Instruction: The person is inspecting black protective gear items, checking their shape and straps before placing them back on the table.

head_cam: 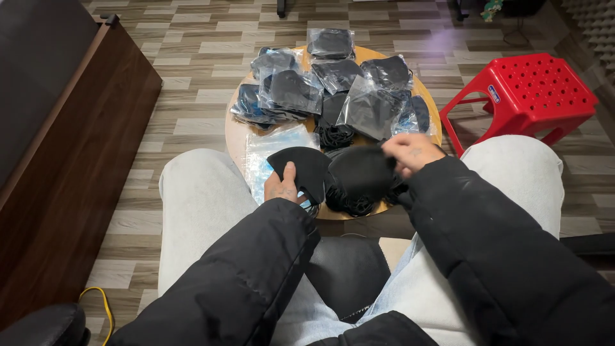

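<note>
Head cam: my forearms and lap block the near edge of round wooden table [234, 138]; loose pile under my hands hard to make out. L hand [282, 188] pinched on folded black mask [306, 170], matte, fan-shaped, over table's near side. R hand [410, 152] fingers closed on 2nd black mask [360, 173], just beside it. Bagged masks [295, 91] stacked behind. Red stool [525, 90] at right

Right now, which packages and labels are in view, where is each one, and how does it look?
Clear plastic bags: piled on the far half of the round wooden table, each with a black face mask inside.
Empty clear bags: flat at the table's near left, bluish.
Small label: front edge of the red plastic stool, oblong, blue and white.
</note>
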